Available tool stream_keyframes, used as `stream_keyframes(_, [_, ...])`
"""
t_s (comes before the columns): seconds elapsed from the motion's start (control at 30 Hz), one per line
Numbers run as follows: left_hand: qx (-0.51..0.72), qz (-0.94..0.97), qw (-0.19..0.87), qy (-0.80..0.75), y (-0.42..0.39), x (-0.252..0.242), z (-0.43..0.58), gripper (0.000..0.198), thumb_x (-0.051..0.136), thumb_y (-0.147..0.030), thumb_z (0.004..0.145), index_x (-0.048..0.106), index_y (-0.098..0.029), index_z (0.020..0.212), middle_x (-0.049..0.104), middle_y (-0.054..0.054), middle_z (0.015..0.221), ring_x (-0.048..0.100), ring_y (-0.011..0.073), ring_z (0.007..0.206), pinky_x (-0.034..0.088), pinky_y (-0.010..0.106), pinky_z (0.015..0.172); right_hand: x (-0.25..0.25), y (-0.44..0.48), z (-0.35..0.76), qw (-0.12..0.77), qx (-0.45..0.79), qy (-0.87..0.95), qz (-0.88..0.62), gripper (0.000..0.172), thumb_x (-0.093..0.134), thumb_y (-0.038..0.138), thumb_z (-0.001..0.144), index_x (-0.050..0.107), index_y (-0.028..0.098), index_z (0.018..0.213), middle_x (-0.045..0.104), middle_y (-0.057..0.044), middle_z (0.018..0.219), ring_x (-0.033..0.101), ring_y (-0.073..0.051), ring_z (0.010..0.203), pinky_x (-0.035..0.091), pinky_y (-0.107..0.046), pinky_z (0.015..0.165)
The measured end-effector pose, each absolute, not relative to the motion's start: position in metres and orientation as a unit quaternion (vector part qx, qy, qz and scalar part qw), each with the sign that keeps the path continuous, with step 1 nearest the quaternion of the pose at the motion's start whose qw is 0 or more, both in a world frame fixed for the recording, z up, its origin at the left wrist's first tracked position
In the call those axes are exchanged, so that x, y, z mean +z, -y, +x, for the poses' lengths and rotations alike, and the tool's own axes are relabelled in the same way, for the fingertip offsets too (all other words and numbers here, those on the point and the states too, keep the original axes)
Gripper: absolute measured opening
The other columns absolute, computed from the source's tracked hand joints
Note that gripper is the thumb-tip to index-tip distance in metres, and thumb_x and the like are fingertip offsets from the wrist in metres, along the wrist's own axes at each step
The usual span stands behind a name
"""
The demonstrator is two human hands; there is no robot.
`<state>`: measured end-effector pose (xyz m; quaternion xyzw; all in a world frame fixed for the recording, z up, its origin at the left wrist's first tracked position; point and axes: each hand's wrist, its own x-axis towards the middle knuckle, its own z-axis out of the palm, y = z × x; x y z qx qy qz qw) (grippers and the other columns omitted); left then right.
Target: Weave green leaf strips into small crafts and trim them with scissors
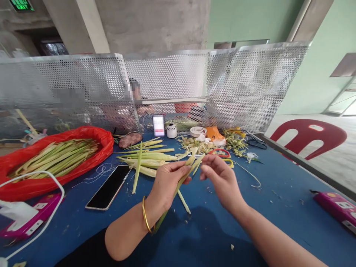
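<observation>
Pinching leaves (195, 163), left grip (167, 181) closed

A dark phone (109, 188) lies flat on the blue desk (283, 215), and a second phone (158, 125) with a lit screen stands upright farther back. Just beside that one is a white jar (171, 131); a checkered pouch (130, 140) lies to its left. A black cable (258, 142) is looped near the desk's back right. Purple power strips (335, 208) lie at both sides, the left one carrying a white plug (20, 216). A perforated metal screen (169, 74) runs behind, with a person (135, 89) beyond it. A red chair (333, 133) stands at right, and a green lit sign (21, 5) hangs upper left.
</observation>
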<state>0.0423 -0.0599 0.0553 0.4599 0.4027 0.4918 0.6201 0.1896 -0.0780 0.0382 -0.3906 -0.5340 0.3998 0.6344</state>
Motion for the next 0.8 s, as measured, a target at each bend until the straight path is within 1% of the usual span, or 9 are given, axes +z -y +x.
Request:
stream_keyframes(0.07, [0.462,0.467,0.629,-0.416,0.061,0.0554,0.0433,0.028,0.08,-0.029,0.062,0.076,-0.017,0.086,0.07,0.003,0.071,0.058,0.0097,0.053,0.05,0.023,0.056,0.0438,0.0761,0.1944,0.651,0.405,0.511,-0.388,0.023,0.064,0.04,0.079,0.057,0.019,0.086,0.054,0.004,0.063,0.052,-0.01,0.051,0.046,-0.024,0.053])
stream_keyframes(0.17, [0.431,0.459,0.653,-0.421,0.0647,0.056,0.0464,0.027,0.08,-0.03,0.063,0.076,-0.017,0.086,0.071,0.004,0.072,0.062,0.0115,0.054,0.05,0.023,0.055,0.0465,0.0747,0.1973,0.642,0.424,0.505,-0.391,0.022,0.064,0.039,0.08,0.057,0.019,0.078,0.053,0.004,0.057,0.05,-0.009,0.049,0.045,-0.023,0.051])
stream_keyframes(0.3, [0.416,0.443,0.672,-0.424,0.0673,0.0579,0.0487,0.027,0.078,-0.03,0.064,0.074,-0.016,0.086,0.072,0.006,0.074,0.064,0.0132,0.056,0.049,0.022,0.055,0.0449,0.0745,0.1969,0.636,0.439,0.5,-0.39,0.025,0.068,0.039,0.077,0.056,0.018,0.072,0.058,0.004,0.059,0.053,-0.009,0.047,0.045,-0.023,0.049])
stream_keyframes(0.4, [0.417,0.439,0.664,-0.438,0.0676,0.0595,0.0488,0.029,0.078,-0.03,0.065,0.074,-0.015,0.09,0.071,0.006,0.073,0.064,0.0129,0.056,0.048,0.022,0.054,0.0437,0.0744,0.1963,0.627,0.443,0.497,-0.405,0.027,0.07,0.041,0.075,0.057,0.018,0.073,0.062,0.002,0.061,0.055,-0.009,0.045,0.045,-0.023,0.047])
stream_keyframes(0.5, [0.416,0.447,0.656,-0.443,0.0676,0.0606,0.0493,0.029,0.077,-0.031,0.066,0.074,-0.016,0.09,0.071,0.006,0.072,0.064,0.0127,0.056,0.047,0.022,0.054,0.0431,0.0741,0.1957,0.618,0.451,0.492,-0.415,0.029,0.072,0.043,0.072,0.057,0.018,0.073,0.064,0.002,0.061,0.055,-0.01,0.044,0.045,-0.023,0.047])
stream_keyframes(0.57, [0.414,0.455,0.654,-0.441,0.0672,0.0607,0.0499,0.029,0.077,-0.032,0.066,0.074,-0.016,0.09,0.071,0.006,0.073,0.063,0.0126,0.056,0.046,0.021,0.052,0.0431,0.074,0.1954,0.614,0.457,0.492,-0.414,0.031,0.073,0.044,0.07,0.056,0.018,0.073,0.063,0.002,0.06,0.055,-0.01,0.045,0.045,-0.023,0.047])
stream_keyframes(0.7, [0.406,0.458,0.658,-0.439,0.0666,0.0612,0.0506,0.03,0.077,-0.032,0.065,0.074,-0.016,0.09,0.07,0.005,0.072,0.062,0.0119,0.054,0.043,0.02,0.047,0.0445,0.0737,0.1957,0.612,0.455,0.493,-0.419,0.032,0.074,0.043,0.069,0.06,0.017,0.08,0.062,0.003,0.059,0.054,-0.01,0.047,0.046,-0.023,0.049])
stream_keyframes(0.73, [0.402,0.458,0.659,-0.441,0.0667,0.0618,0.0505,0.03,0.078,-0.032,0.065,0.074,-0.016,0.09,0.069,0.005,0.071,0.061,0.0117,0.053,0.043,0.02,0.047,0.0449,0.0737,0.1959,0.609,0.452,0.498,-0.421,0.031,0.073,0.043,0.069,0.061,0.017,0.08,0.061,0.003,0.059,0.053,-0.01,0.048,0.046,-0.023,0.049])
stream_keyframes(0.8, [0.388,0.464,0.661,-0.444,0.0675,0.0636,0.0503,0.029,0.077,-0.032,0.066,0.073,-0.015,0.09,0.07,0.005,0.073,0.061,0.0113,0.054,0.043,0.02,0.048,0.0453,0.074,0.1962,0.604,0.441,0.509,-0.426,0.029,0.073,0.043,0.069,0.06,0.017,0.074,0.057,0.003,0.057,0.052,-0.01,0.049,0.046,-0.023,0.049])
